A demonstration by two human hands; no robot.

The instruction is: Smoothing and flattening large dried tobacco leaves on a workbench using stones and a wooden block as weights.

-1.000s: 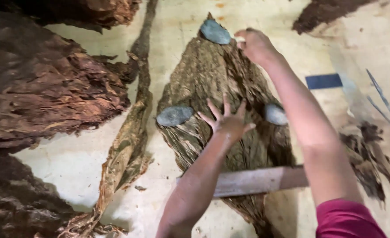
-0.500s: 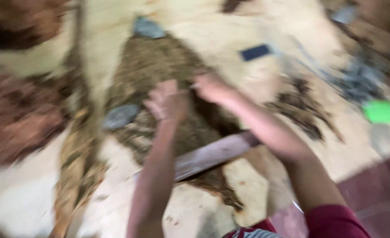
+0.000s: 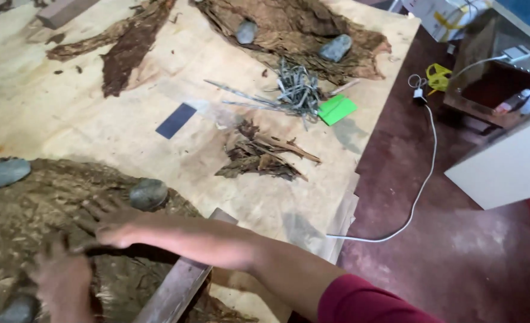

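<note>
Leaf pile (image 3: pixel 43 197) blurs under both flat, open hands: right hand (image 3: pixel 112 230), left hand (image 3: pixel 64 284) partly cut off.

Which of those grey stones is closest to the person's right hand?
The round dark stone on the leaf pile, just above the right hand. The other stones lie farther off, two of them across the table.

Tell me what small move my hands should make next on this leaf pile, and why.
Probably smooth the large brown dried leaf flat: both the left hand and right hand already rest on its wrinkled surface, between the grey rounded stones weighing it down.
</note>
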